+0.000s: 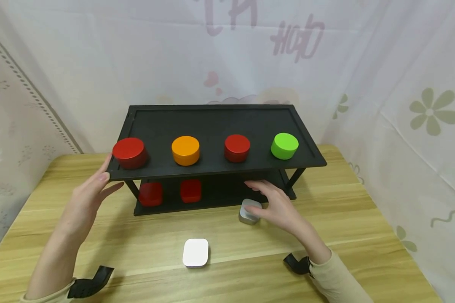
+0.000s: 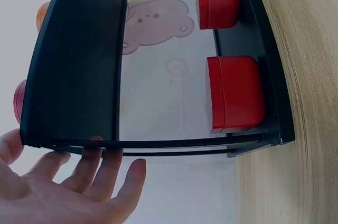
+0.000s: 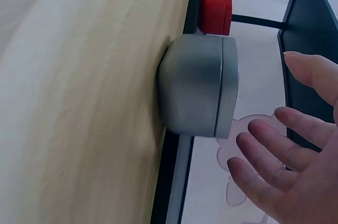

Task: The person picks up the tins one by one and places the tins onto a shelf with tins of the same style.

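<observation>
A black two-tier shelf stands on the wooden table. My left hand holds the left front corner of its upper board, thumb at the corner and fingertips reaching past the end rail. Over a silver-grey square tin in front of the shelf, my right hand is spread, thumb and fingers apart. The right wrist view shows a gap between those fingers and the grey tin. Two red square tins, one further left and one nearer the middle, sit on the lower tier.
Along the upper board stand a red round tin, an orange one, another red one and a bright green one. A white square tin lies nearer me on the table. Printed cloth hangs behind.
</observation>
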Available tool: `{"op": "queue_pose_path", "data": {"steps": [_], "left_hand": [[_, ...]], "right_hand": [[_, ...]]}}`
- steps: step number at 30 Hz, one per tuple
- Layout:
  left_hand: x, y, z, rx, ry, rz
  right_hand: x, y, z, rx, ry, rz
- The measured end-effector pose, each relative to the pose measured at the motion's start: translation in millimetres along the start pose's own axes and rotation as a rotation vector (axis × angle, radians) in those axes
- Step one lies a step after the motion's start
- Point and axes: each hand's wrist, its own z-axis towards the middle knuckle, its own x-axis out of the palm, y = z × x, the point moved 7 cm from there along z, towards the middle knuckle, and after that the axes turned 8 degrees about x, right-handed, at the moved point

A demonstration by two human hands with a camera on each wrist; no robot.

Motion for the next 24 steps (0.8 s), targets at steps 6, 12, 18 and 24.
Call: {"op": "queue_pose_path", "data": {"steps": [6, 12, 18, 24], "left_hand": [[0.5, 0.0, 0.1, 0.003, 0.008, 0.007], [-1.3, 0.0, -1.7, 0.014, 0.013, 0.013], [-2.5, 0.2, -1.0, 0.015, 0.012, 0.015], [-1.2, 0.8, -0.5, 0.016, 0.018, 0.024]], "right_hand": [[-0.8, -6.9, -5.8, -0.013, 0.025, 0.048], [4.7, -11.0, -6.9, -0.027, 0.057, 0.053], [8.9, -14.3, -9.7, -0.008, 0.086, -0.005], [11.8, -17.6, -12.5, 0.007, 0.102, -0.035]]}}
